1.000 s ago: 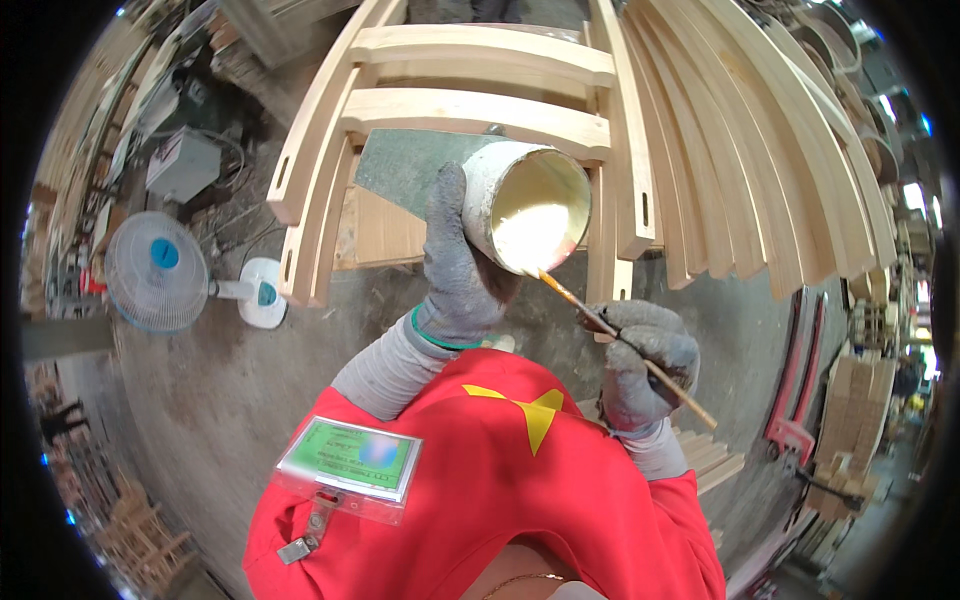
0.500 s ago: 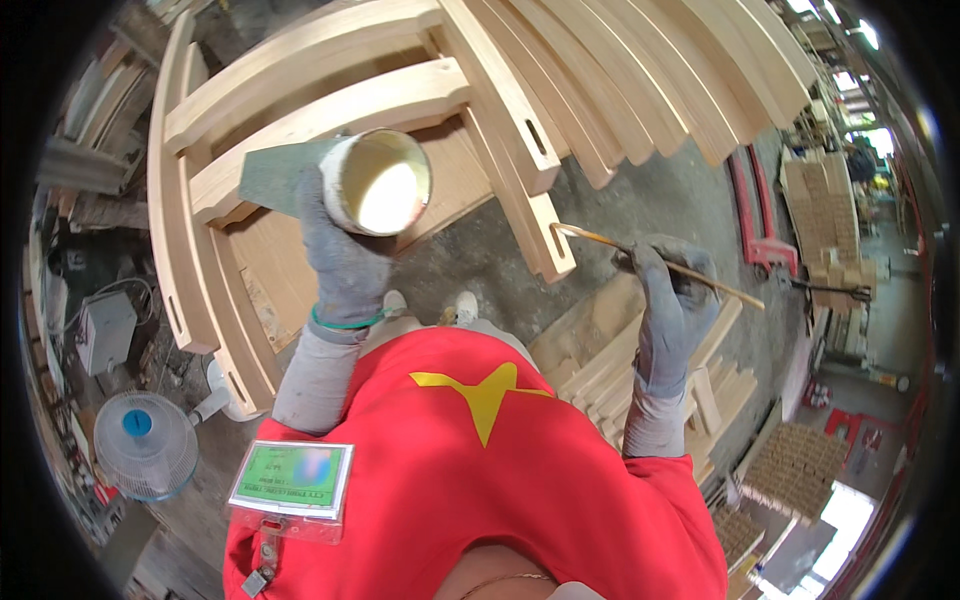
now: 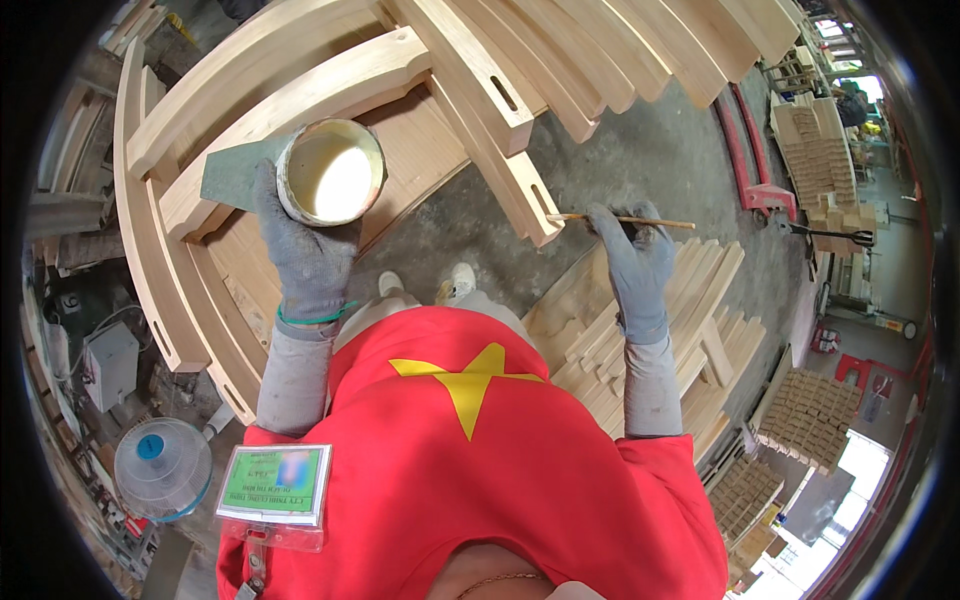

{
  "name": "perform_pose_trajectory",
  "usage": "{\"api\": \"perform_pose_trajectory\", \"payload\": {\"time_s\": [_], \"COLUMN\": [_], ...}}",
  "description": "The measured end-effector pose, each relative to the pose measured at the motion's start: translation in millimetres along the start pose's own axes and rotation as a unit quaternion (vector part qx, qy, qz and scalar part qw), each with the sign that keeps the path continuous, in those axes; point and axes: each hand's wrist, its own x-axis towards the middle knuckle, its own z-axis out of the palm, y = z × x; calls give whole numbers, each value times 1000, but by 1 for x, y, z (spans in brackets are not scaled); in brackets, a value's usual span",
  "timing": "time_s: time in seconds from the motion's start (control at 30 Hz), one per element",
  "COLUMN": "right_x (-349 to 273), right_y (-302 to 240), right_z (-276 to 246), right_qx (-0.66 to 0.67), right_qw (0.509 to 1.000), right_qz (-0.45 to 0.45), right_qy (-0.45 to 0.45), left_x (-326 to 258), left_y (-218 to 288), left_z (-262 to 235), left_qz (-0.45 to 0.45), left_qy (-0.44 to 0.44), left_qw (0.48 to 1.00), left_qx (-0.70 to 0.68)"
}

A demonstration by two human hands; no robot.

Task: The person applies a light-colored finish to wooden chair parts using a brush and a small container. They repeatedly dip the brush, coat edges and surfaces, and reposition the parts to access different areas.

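My left hand (image 3: 305, 255), in a grey glove, grips a round white tub (image 3: 330, 172) holding pale cream glue, raised over a curved wooden frame (image 3: 290, 85). My right hand (image 3: 635, 255), also gloved, pinches a thin wooden stick (image 3: 620, 219) held level. The stick's left tip touches the end of a slotted wooden rail (image 3: 520, 190). A flat green piece (image 3: 232, 175) shows just behind the tub.
More curved wooden rails (image 3: 620, 50) fan out along the top. A stack of short wooden parts (image 3: 690, 320) lies low on the right. A fan (image 3: 160, 465) stands lower left, a grey box (image 3: 108, 362) above it. Red metal bars (image 3: 748, 150) lie on the concrete floor.
The view has swung, so the frame and tub now sit further left. My right hand has carried the stick away from the tub over to the end of the slotted rail.
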Motion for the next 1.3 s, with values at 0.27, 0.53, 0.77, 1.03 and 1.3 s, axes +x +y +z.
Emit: {"api": "perform_pose_trajectory", "payload": {"time_s": [0.27, 0.53, 0.77, 1.03, 1.3], "right_x": [8, 15, 21, 13, 18], "right_y": [-11, -4, -3, -11, -10], "right_z": [4, 12, 16, 17, 19], "right_qx": [8, 30, 26, 39, -4], "right_qw": [1000, 999, 999, 999, 999], "right_qz": [17, -22, -30, -15, -24], "right_qy": [7, 2, 5, -20, -33], "left_x": [2, -2, -6, -14, -8], "left_y": [4, 7, 12, 15, 4], "left_z": [-8, -13, -1, 7, -2], "left_qz": [-4, 18, 49, 58, 312], "left_qy": [-12, -30, 10, 46, 21], "left_qw": [1000, 999, 998, 997, 792], "left_qx": [1, 21, 32, 0, 524]}}
